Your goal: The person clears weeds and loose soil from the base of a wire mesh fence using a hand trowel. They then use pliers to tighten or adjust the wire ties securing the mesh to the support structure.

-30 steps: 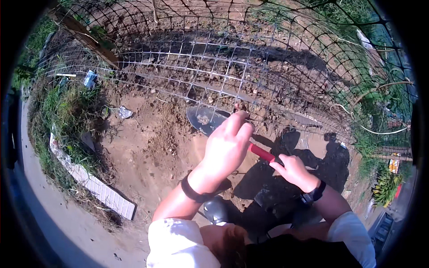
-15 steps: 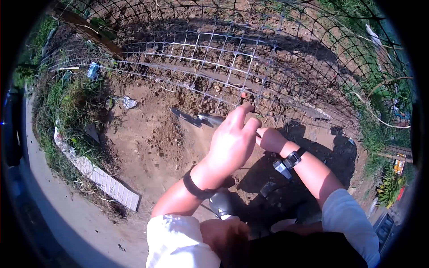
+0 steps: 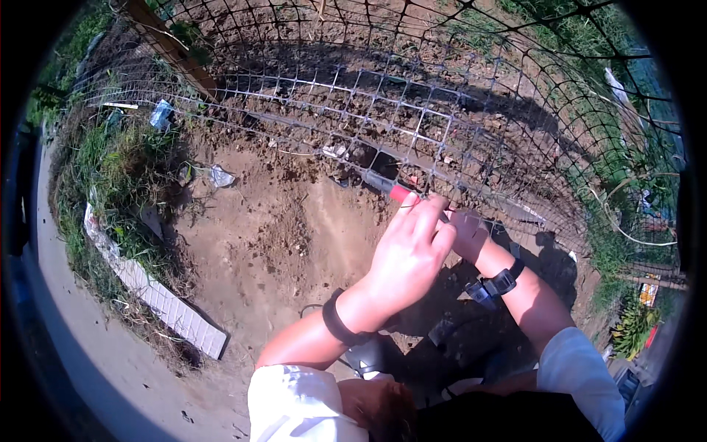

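Both hands are closed close together round the handle of a digging tool with a grey metal neck (image 3: 377, 181) and a red collar. My left hand (image 3: 412, 254) is nearer the collar; my right hand (image 3: 469, 233) is just behind it to the right, partly covered. The tool's neck points away and to the left, meeting the dug soil along the foot of a wire mesh fence (image 3: 412, 121). Its blade is hardly visible there, so I cannot tell its exact shape. Packed brown earth (image 3: 317, 228) lies before my hands.
A wooden post (image 3: 173, 51) holds the mesh at the far left. On the left are grass (image 3: 121, 169), a pale ribbed plank (image 3: 173, 309) and crumpled litter (image 3: 221, 177). A loose pale cable (image 3: 626, 230) curves by the fence at right. My shoe (image 3: 366, 355) is below.
Both hands have moved slightly right and nearer me. The tool's head has swung from the open soil at left to the fence's foot, and the red collar now shows.
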A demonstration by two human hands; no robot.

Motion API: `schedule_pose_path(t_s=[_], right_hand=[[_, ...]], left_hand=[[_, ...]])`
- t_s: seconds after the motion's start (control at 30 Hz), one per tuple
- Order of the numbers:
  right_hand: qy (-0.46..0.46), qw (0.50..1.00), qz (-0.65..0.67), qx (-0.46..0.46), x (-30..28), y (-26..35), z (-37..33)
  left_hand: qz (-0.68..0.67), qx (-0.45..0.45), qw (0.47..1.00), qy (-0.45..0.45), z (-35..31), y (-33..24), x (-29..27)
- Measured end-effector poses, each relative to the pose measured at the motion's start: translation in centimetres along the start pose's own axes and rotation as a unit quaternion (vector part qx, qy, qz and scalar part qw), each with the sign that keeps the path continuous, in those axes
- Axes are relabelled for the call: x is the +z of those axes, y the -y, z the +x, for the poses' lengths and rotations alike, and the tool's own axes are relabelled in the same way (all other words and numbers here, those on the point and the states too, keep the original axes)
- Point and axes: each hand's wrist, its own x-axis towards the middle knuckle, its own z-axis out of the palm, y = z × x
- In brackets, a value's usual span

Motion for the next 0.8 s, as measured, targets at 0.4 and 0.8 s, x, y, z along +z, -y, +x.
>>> schedule_pose_path(t_s=[0.4,0.8], right_hand=[[-0.045,0.997,0.033,-0.062,4.5,0.3,-1.7],[0.244,0.966,0.083,0.030,3.4,0.7,-10.4]], left_hand=[[0.011,0.031,0.999,-0.021,1.0,-0.4,0.4],[0.005,-0.002,1.000,-0.031,0.2,0.0,2.1]])
